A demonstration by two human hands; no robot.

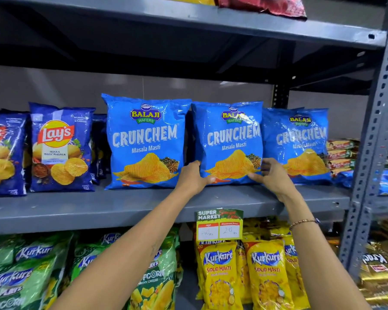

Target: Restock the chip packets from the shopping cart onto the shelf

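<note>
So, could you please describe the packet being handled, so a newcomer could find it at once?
On the grey middle shelf stand three bright blue Crunchem packets. It is the middle packet, above the supermarket price tag. Only this one has the left hand and right hand gripping its lower corners.

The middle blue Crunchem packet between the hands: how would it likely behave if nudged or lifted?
The middle Crunchem packet looks puffed with air, so it is probably light for its size. Its glossy wrinkled film suggests a soft, somewhat slippery skin that dents under the left hand and right hand. Standing upright on its narrow bottom edge on the shelf, it may tip easily.
</note>
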